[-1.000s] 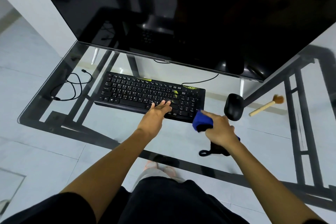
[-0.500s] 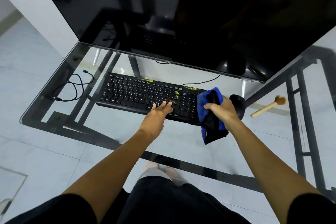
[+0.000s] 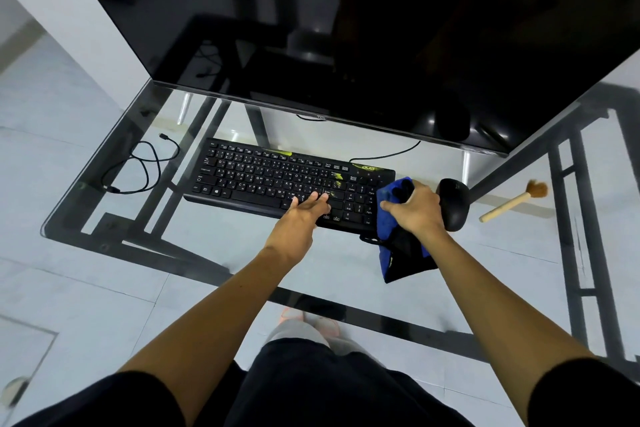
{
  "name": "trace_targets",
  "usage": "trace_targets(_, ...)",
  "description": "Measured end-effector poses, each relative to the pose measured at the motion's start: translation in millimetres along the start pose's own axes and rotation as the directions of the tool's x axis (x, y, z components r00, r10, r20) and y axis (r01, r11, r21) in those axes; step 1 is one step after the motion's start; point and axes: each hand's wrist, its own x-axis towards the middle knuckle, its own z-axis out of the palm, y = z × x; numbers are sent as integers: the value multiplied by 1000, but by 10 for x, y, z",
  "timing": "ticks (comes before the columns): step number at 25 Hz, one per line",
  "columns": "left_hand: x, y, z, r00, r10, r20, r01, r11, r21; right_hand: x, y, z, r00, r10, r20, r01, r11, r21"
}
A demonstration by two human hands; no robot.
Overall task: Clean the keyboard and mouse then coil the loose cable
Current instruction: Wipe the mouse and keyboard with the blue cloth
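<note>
**Step: keyboard wipe, about to start**

R hand [image 3: 417, 210] clenched on blue/black cloth [image 3: 393, 218], at the kbd's right end. L hand [image 3: 300, 220] flat, released, fingers on the lower keys, looks like it's steadying the keyboard [image 3: 277, 180] on glass table [image 3: 173, 253]. Mouse [image 3: 454, 203] just right of cloth. Loose cable [image 3: 138, 166] lies uncoiled far left. Next, imo: drag cloth across keys w/ L holding the kbd steady.

Table: a glass top [image 3: 114, 156] on a dark metal frame [image 3: 571, 218] is filling most of the view.
Floor: pale grey tiles [image 3: 52, 107] are showing through the glass.
Wall: a white wall [image 3: 86, 10] is rising at far left.
Screen: a large dark monitor [image 3: 346, 28] is reflecting the room at the far side.
</note>
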Motion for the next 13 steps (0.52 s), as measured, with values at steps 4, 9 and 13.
trace_targets(4,-4,-12,25,1000,4,-19,-4,1000,2,-101,160,-19,995,48,83,-53,998,47)
trace_targets(9,0,-16,17,1000,2,-9,-2,1000,-9,-84,253,-106,982,180,-53,-172,977,130)
trace_targets(13,3,-24,21,1000,6,-1,-6,1000,4,21,169,-103,985,154,-76,-141,979,149)
